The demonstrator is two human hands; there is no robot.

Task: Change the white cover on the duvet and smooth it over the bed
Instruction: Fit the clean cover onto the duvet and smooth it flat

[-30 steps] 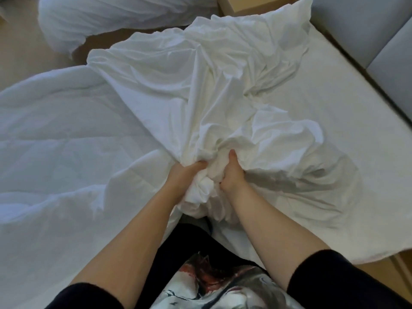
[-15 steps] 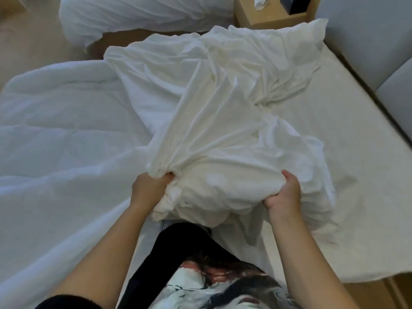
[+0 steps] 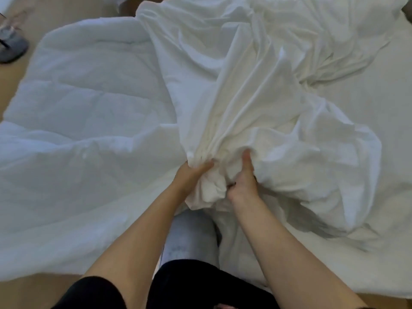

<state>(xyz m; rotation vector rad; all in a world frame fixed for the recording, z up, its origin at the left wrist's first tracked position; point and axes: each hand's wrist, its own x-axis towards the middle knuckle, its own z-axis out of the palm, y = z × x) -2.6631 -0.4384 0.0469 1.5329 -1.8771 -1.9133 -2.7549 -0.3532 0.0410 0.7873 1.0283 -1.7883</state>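
The white cover lies crumpled across the middle and right of the bed, its folds running down to a gathered bunch at the near edge. My left hand grips that bunch from the left. My right hand grips it from the right, thumb up against the cloth; the two hands are close together. The bare quilted duvet is spread flat on the left, partly under the cover. The bed's white sheet shows at the right.
Wooden floor runs along the top left and the bottom edge. A grey slipper lies on the floor at far left. My dark-clothed legs are against the near side of the bed.
My hands, spread apart along the cover's edge half a second ago, have come together and bunched the cloth between them. The view has tilted down and to the left.
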